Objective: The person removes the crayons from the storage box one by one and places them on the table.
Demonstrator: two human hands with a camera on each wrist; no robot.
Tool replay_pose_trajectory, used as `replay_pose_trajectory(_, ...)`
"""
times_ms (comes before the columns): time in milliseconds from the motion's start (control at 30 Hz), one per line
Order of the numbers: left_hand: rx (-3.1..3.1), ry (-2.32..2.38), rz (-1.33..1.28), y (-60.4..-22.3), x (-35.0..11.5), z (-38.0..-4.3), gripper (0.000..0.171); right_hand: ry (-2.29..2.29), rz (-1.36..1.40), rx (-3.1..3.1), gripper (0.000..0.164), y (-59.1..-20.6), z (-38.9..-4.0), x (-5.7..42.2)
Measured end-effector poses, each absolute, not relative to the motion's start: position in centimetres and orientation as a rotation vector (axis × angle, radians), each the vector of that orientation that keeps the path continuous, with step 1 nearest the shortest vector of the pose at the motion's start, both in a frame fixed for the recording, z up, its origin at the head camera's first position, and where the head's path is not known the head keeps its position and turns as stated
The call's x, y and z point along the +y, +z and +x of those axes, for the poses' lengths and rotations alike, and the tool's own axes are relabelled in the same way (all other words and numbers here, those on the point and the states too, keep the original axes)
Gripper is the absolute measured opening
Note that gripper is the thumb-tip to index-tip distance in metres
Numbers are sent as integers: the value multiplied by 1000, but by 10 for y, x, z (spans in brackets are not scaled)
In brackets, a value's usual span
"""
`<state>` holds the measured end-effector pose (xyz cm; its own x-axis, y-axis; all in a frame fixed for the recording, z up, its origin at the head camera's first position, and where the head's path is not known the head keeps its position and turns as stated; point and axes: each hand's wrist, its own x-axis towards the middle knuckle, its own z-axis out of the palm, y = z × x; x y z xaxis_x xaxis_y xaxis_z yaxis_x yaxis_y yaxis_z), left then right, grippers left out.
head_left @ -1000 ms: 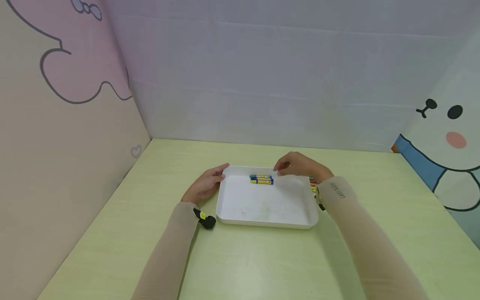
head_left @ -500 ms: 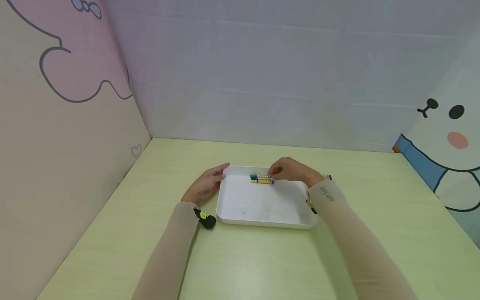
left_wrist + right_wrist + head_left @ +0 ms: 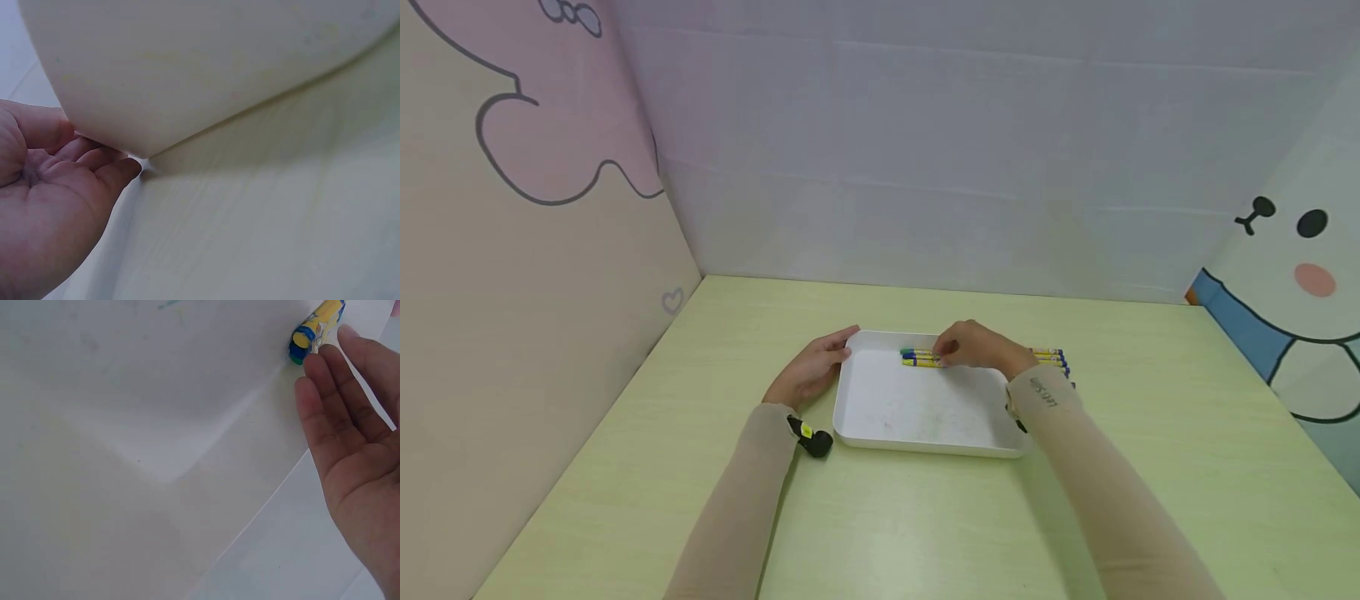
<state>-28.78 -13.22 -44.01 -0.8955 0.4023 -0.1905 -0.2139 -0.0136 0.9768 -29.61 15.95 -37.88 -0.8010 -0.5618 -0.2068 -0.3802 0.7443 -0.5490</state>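
My left hand (image 3: 808, 371) grips the back left corner of a shallow white tray (image 3: 842, 408); its thumb lies at the rim. In the left wrist view, the fingers of the left hand (image 3: 69, 194) bend around the tray's corner (image 3: 150, 112). Three crayons (image 3: 919, 358) with yellow wrappers and green, blue and yellow tips lie side by side near the tray's back wall. My right hand (image 3: 977, 346) reaches over the tray, its fingertips at the crayons' right ends and hiding them. In the right wrist view its fingers (image 3: 350, 419) are fairly straight, right beside the crayons (image 3: 315, 328).
More crayons (image 3: 1054, 357) lie on the pale table (image 3: 887, 525) just right of the tray, partly hidden by the right sleeve (image 3: 1067, 417). A light wall (image 3: 880, 167) stands behind the table. Printed panels rise on both sides.
My right hand has moved left and slightly toward me, from beside the crayons onto their right ends. More crayons right of the tray have come into view. The left hand and tray stay put.
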Motion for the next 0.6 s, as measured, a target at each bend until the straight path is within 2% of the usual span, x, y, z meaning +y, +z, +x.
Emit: replay_pose_trajectory(600, 1822, 1982, 242, -440, -134, -288, 53, -676, -713, 2617, 16, -386, -291, 152)
